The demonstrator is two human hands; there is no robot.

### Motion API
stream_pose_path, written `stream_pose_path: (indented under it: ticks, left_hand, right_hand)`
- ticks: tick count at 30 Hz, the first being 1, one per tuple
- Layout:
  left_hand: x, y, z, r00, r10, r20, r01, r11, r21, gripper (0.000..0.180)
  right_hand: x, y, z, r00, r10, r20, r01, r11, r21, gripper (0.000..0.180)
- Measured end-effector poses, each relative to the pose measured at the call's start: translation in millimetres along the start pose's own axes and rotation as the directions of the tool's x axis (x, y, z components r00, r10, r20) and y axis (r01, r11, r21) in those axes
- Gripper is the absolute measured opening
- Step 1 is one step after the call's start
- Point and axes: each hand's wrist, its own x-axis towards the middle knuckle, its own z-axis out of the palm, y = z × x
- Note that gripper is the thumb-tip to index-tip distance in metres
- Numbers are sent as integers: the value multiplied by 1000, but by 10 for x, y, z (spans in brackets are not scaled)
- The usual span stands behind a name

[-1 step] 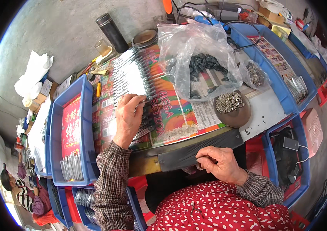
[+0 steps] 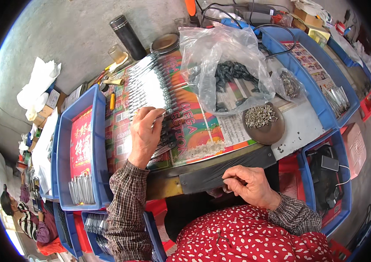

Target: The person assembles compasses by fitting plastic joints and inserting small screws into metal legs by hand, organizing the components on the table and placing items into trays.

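- Row of thin silver metal strips with dark plastic ends (image 2: 152, 94): lies fanned out across the colourful printed paper sheet (image 2: 194, 126) on the workbench, mid-left of the bench.
- Left hand (image 2: 145, 133): palm down on the near end of that row, fingers curled and pressing on the strips; fingertips sit at the dark ends.
- Right hand (image 2: 246, 185): at the near bench edge, beside the dark strip (image 2: 220, 170) along it; fingers pinched together on something small, can't tell what.
- Round brown dish of small silver screws (image 2: 263, 120): right of the sheet, well apart from both hands.
- Clear plastic bag of dark small parts (image 2: 227, 72): behind the dish, on the sheet.
- Blue plastic tray (image 2: 100, 144): just left of the left hand; red printed sheet and a bundle of silver strips (image 2: 81, 190) inside.
- Black cylindrical flask (image 2: 127, 37): upright at the far edge.
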Motion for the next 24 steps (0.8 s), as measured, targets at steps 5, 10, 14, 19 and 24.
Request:
stream_pose_path:
  ticks: [5,10,14,19,24]
  left_hand:
    - [-206,90,-257,1000,-18,-21,18,1000,7,20]
    - [-544,201,-581,1000,-30,-3,30,996,83,20]
    - [-765,228,-917,998,-66,4,64,981,182,19]
    - [-965,138,-1403,966,-201,-160,242,922,301,16]
    - [-1084,-27,-1776,939,-309,-150,343,850,399,14]
  right_hand:
    - [20,2,32,999,-41,-13,41,999,29,9]
    - [4,-57,58,996,84,-37,-80,991,108,8]
    - [-24,-33,41,989,138,-51,-133,987,89,8]
    - [-27,-9,46,987,150,-51,-144,984,103,8]
    - [-31,-4,60,989,137,-54,-131,987,95,8]
